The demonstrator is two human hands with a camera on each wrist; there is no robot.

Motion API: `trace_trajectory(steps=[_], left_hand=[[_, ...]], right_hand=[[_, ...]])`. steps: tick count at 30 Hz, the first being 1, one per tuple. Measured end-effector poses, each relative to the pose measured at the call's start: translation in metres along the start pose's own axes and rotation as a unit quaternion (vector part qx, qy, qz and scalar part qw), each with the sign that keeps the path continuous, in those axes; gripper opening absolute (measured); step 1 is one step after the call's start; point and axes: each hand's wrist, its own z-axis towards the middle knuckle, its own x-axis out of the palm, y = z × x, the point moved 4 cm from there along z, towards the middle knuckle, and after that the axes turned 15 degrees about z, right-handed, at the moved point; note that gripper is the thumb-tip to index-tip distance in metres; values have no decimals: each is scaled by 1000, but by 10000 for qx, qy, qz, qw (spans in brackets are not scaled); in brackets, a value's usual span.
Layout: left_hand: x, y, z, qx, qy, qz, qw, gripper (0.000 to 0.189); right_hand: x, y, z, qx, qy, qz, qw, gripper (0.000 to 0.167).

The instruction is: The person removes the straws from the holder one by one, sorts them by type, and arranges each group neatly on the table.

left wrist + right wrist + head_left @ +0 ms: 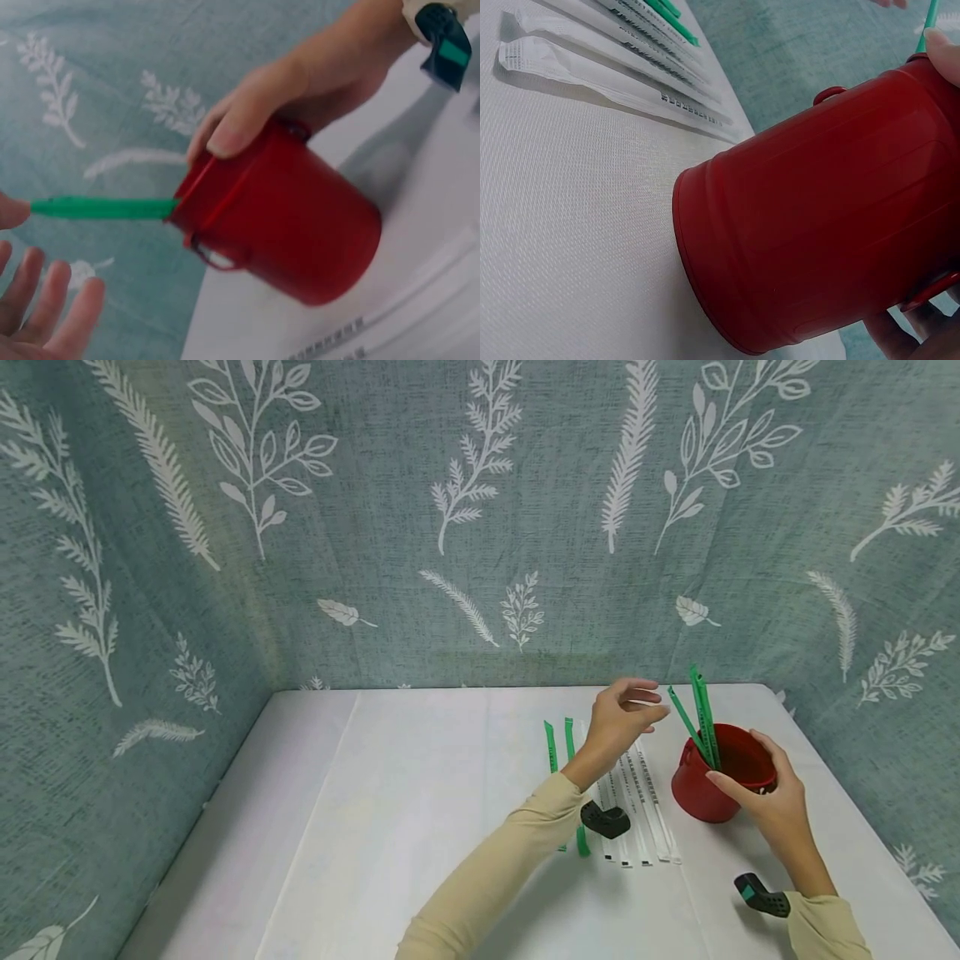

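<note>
My right hand [776,793] grips a small red metal bucket [705,797] at its rim, thumb on the near side. In the right wrist view the side of the bucket [817,217] fills much of the frame, and fingers [900,330] show beneath it. Several green wrapped straws [702,714] stand in the bucket, leaning left. Just left of their tops is my left hand [622,714], fingers loosely bent and apart. In the left wrist view its thumb tip lines up with the end of a green straw [105,208], while the other fingers are spread below.
Two green wrapped straws [552,747] lie on the white table [420,793], left of several white-wrapped straws [652,802] with black print, partly under the left forearm. A leaf-patterned cloth [390,527] hangs behind the table and along its sides.
</note>
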Motion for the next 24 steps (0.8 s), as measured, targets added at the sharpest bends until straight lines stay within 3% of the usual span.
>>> trace_trajectory(steps=[9,24], left_hand=[[29,-5,-5,47,-313,-209,9993,30],[56,3,-6,-5,-819,-485,9955,30]], right_hand=[[1,6,-2,-23,-33,23,10000,82],[0,8,-2,-143,-42,-12,9999,81]])
